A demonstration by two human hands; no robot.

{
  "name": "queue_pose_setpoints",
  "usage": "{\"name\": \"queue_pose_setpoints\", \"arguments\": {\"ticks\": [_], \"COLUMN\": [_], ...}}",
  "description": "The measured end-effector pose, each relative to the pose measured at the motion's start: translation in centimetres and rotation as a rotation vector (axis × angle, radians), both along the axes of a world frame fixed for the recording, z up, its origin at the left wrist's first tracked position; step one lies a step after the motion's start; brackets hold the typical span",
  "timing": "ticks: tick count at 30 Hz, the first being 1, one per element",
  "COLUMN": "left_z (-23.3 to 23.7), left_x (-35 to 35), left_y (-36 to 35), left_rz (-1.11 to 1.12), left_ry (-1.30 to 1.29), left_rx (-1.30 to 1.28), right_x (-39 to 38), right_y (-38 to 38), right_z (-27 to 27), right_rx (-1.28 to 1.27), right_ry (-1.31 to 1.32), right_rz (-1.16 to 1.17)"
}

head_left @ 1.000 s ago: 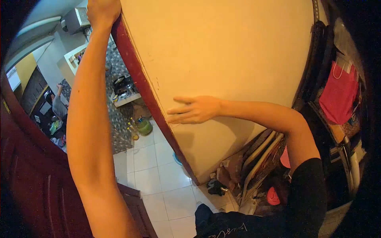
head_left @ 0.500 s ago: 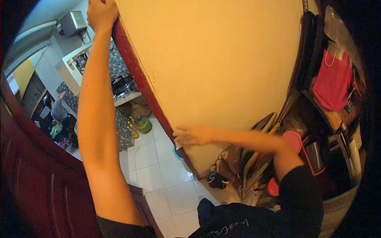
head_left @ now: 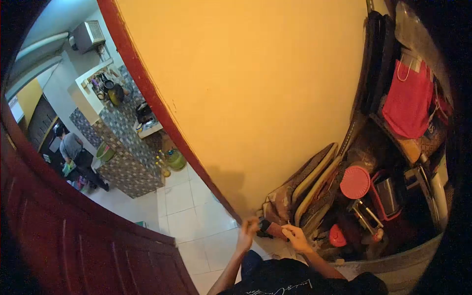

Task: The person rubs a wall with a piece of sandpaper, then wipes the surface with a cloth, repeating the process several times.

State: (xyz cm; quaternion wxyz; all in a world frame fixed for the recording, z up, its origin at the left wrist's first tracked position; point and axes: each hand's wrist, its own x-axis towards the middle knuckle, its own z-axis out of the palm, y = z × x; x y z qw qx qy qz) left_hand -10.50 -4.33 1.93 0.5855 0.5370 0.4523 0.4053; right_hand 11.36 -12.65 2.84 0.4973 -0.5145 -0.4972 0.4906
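Both hands are low in front of my body, close to the foot of the yellow wall (head_left: 236, 88). My left hand (head_left: 249, 230) is raised beside the red door frame (head_left: 162, 108), its fingers curled and smeared by motion. To its right, my right hand (head_left: 296, 239) has thumb and fingers brought together in a pinch; I cannot tell what is in it. A reddish-brown piece (head_left: 277, 230) with a dark end lies in view between the two hands, its edge right at my right fingertips. Behind it lean folded brown patterned mats or boards (head_left: 295, 196).
A dark red panelled door (head_left: 73, 216) stands at the left. Through the doorway are white floor tiles (head_left: 196, 226), a green gas cylinder (head_left: 175, 160) and a person (head_left: 73, 147) at the far left. At right are a pink lid (head_left: 355, 182) and a red bag (head_left: 409, 101).
My left hand has come down from high on the door frame to waist height. My right hand has left the wall by the frame and moved down and right. The view has shifted slightly.
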Motion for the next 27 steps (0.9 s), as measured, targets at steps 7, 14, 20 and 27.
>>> {"name": "queue_pose_setpoints", "arguments": {"ticks": [7, 14, 20, 27], "left_z": [-0.1, 0.7, 2.6, 2.6], "left_x": [3.0, 0.2, -1.7, -3.8], "left_y": [-2.7, 0.1, -0.3, 1.6], "left_rz": [-0.07, -0.032, -0.184, -0.332], "left_ry": [0.083, 0.028, 0.074, 0.337], "left_rx": [0.092, 0.142, 0.109, 0.1], "right_x": [0.0, 0.2, -0.5, -3.5], "right_y": [2.4, 4.7, 5.4, 7.2], "right_z": [-1.1, 2.3, 1.7, 3.3], "right_rx": [-0.005, 0.116, 0.197, 0.14], "right_ry": [0.136, -0.043, -0.278, -0.164], "right_rz": [0.031, 0.211, 0.473, 0.23]}}
